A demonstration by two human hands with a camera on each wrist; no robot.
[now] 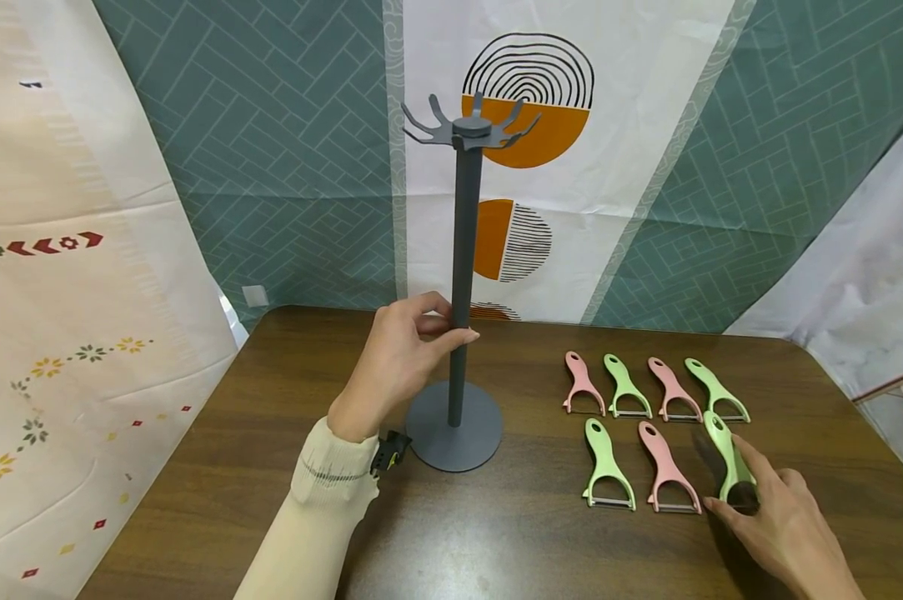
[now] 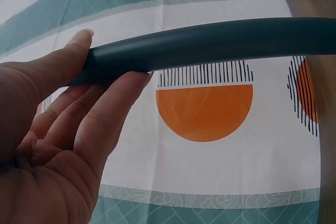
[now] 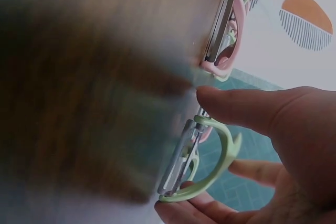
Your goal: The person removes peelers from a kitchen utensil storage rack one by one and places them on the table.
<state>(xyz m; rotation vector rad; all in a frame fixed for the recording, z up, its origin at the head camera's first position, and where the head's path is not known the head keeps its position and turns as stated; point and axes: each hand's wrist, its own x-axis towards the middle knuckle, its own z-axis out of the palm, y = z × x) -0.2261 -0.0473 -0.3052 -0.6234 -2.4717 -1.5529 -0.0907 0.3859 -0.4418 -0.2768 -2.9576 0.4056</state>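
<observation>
In the head view my left hand (image 1: 409, 346) grips the dark grey pole (image 1: 464, 242) of a stand, thumb in front and fingers behind. The pole rises from a round flat base (image 1: 454, 429) to a ring of upturned hooks (image 1: 472, 129) with nothing hung on them. At the right, my right hand (image 1: 781, 508) holds a light green peeler (image 1: 729, 458) by its blade end, its handle tilted up and casting a shadow. The right wrist view shows thumb and fingers on either side of the peeler's curved head (image 3: 223, 156).
Left of the held peeler lie a pink peeler (image 1: 664, 467) and a green peeler (image 1: 604, 462). Behind them is a row of alternating pink and green peelers (image 1: 624, 387). The brown wooden table (image 1: 541, 542) ends at a patterned curtain (image 1: 293, 167).
</observation>
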